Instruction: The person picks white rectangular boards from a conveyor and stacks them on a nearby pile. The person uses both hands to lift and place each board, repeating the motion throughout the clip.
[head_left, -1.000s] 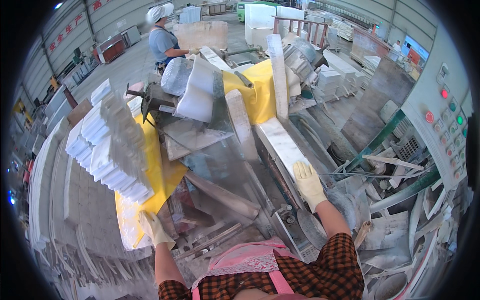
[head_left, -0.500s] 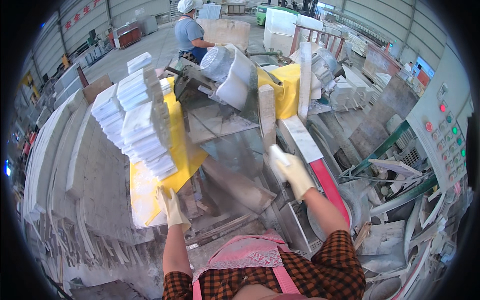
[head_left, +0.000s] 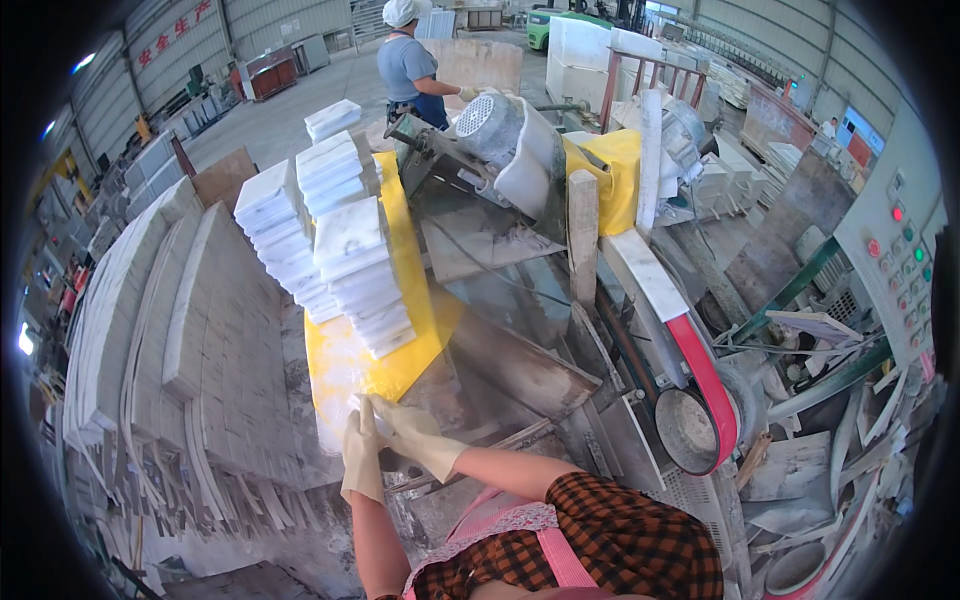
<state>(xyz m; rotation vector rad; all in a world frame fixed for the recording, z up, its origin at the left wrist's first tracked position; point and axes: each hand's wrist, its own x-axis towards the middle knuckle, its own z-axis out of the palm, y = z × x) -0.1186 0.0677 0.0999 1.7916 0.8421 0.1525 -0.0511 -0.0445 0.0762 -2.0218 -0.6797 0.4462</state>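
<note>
Both my hands wear cream gloves and meet at the near edge of a yellow sheet (head_left: 345, 360). My left hand (head_left: 361, 455) and my right hand (head_left: 418, 440) are closed around a small white stone piece, mostly hidden by the gloves; only a pale bit shows at the fingertips. Just beyond them, stacks of white marble strips (head_left: 350, 245) with grey veins stand on the yellow sheet. To the right is a belt sander with a red belt (head_left: 708, 390), its far stretch under a whitish cover (head_left: 645, 270); neither hand touches it.
Long slab stacks (head_left: 225, 300) fill the left. Beyond the bench sit a dusty motor (head_left: 490, 118) and upright wooden posts (head_left: 583, 235). A control panel (head_left: 900, 260) with buttons stands at right, above stone offcuts (head_left: 790, 470). A co-worker (head_left: 412, 70) stands at the back.
My right hand has swung left from beside the belt, bringing the white piece to my left hand. My left hand has left its flat rest on the sheet's edge. The view has shifted left.
</note>
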